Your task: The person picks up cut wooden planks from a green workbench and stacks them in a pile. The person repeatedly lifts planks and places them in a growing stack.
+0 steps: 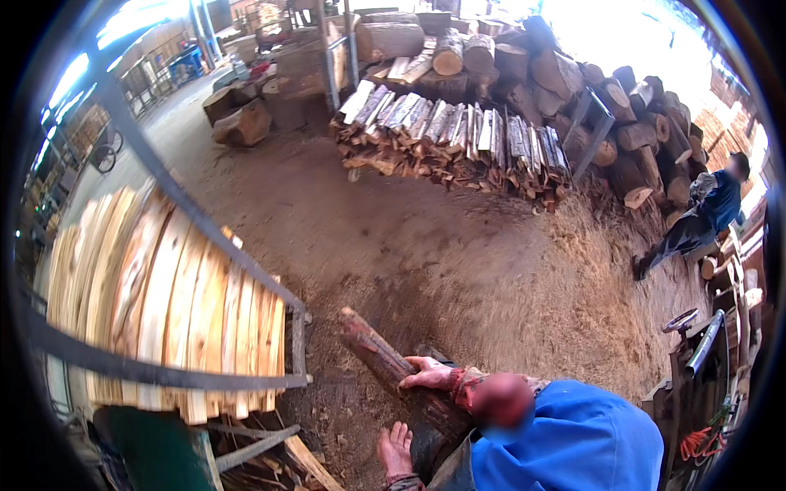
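Note:
A reddish-brown split log lies slanted across the lower middle. My right hand is closed over its upper side, the fingers reaching across the bark. The log's near end passes under my right forearm, where a patterned red sleeve and blue cloth hide part of it. Below and slightly left is my left hand, fingers stretched out and nothing visible in it. It is beside the log's near part; a gap shows between them. Darker wood under the log is too shadowed to make out.
Pale split firewood fills a metal rack close on the left. A long firewood stack stands ahead, with piled round logs behind. A person in blue is at far right, near machinery with a handwheel.

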Demonstrator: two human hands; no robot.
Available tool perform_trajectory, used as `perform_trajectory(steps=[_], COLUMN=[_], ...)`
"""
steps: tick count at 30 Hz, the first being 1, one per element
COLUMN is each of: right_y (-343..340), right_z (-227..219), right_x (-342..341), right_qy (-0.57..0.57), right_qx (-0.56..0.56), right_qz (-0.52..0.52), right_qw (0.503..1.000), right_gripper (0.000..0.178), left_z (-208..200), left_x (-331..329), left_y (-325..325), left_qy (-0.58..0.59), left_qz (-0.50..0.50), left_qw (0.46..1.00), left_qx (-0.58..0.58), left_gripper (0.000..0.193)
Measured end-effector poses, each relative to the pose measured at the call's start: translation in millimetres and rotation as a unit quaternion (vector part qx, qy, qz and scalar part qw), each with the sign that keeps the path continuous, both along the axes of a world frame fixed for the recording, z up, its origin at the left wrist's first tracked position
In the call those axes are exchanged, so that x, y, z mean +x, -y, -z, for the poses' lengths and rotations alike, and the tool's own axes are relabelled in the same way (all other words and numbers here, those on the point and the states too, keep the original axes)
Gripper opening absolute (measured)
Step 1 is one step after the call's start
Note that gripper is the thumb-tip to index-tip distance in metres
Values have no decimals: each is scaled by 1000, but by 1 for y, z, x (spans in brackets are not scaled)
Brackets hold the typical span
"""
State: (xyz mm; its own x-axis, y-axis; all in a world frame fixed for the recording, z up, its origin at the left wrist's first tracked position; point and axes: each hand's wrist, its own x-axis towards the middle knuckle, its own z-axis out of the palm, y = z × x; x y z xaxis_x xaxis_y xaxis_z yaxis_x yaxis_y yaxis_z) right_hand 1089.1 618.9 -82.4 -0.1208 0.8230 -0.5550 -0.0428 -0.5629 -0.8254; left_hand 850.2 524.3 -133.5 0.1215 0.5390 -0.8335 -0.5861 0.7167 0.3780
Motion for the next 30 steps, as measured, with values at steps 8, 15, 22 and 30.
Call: perform_trajectory(steps=[8,15,22,30], right_y=[-106,-288,-388,-117], right_z=[-57,-159,-90,206], right_x=[189,397,498,279], right_qy=[81,45,521,471], right_qx=[169,290,132,-120], right_qz=[247,325,238,-176], right_qw=[951,899,809,856], right_gripper=[75,60,60,49], left_z=[17,32,28,7], left_x=[58,89,80,118], left_y=[-30,-41,-4,12], left_qy=[-55,-122,-97,-169], left_qz=[98,112,59,-14], left_qw=[992,984,990,982], left_qx=[-61,-73,-87,-78], left_gripper=[56,37,30,27])
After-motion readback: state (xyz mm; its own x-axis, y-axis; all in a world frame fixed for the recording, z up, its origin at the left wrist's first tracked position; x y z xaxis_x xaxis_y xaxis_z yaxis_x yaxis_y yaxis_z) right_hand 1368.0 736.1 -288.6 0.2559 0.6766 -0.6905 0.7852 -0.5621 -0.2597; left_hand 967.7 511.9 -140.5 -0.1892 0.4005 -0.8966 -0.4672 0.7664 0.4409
